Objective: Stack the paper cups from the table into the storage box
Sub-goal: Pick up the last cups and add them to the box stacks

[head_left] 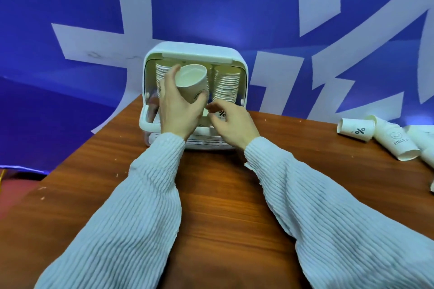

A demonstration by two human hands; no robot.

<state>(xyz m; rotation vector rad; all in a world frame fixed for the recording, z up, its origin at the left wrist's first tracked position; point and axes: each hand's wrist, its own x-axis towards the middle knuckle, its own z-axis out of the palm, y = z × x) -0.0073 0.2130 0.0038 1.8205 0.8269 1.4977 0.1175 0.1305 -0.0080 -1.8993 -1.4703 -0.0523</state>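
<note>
The tabletop [211,195] carries the storage box [195,54] at its far edge, open toward the person, with cup stacks [226,84] inside. The left hand [178,105] has its fingers curled around a paper cup [191,82] — mouth tilted toward the camera, in front of the box opening. The right hand [231,119], just beside, pinches a second cup [222,114] low at the opening. Loose cups [380,136] lie at the right edge — nearer the right hand.

Paper cup [191,82] in left hand [179,110] (mouth toward camera) before storage box [243,65].
</note>
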